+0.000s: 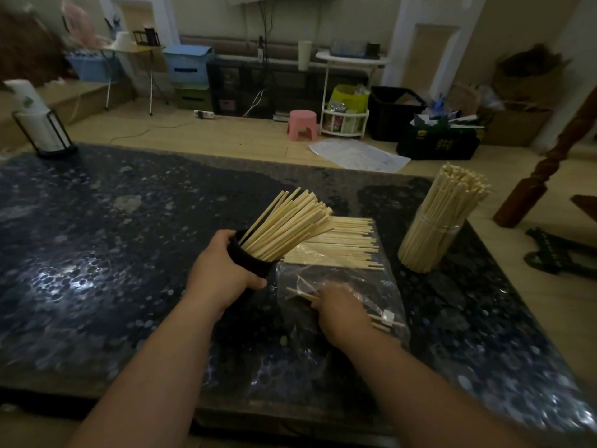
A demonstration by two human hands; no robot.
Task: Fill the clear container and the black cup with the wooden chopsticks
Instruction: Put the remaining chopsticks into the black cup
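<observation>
Wooden chopsticks (339,244) are lying in a flat loose pile on a clear plastic bag (381,286), right of centre on the desk (97,253). We are holding the black cup (250,261) with our left hand (223,273), fingers and thumb curling round its wall. Cup is tilting, mouth pointing up and to the right, and a thick bundle (290,221) of sticks is fanning out of it over the left end of the pile. We cannot tell whether its base is touching the desk. Our right hand (342,308) is sitting over the bag nearer to us, blurred, fingers closing on a few wooden chopsticks whose ends are poking out on both sides of the hand. Clear container (433,240) is standing at the right side of the desk, well apart from both hands, packed with upright sticks leaning slightly right. Far left corner is carrying a paper towel roll (30,105) in a black wire holder (56,151). Beyond the desk a pink stool (302,119) is sitting on the floor.
</observation>
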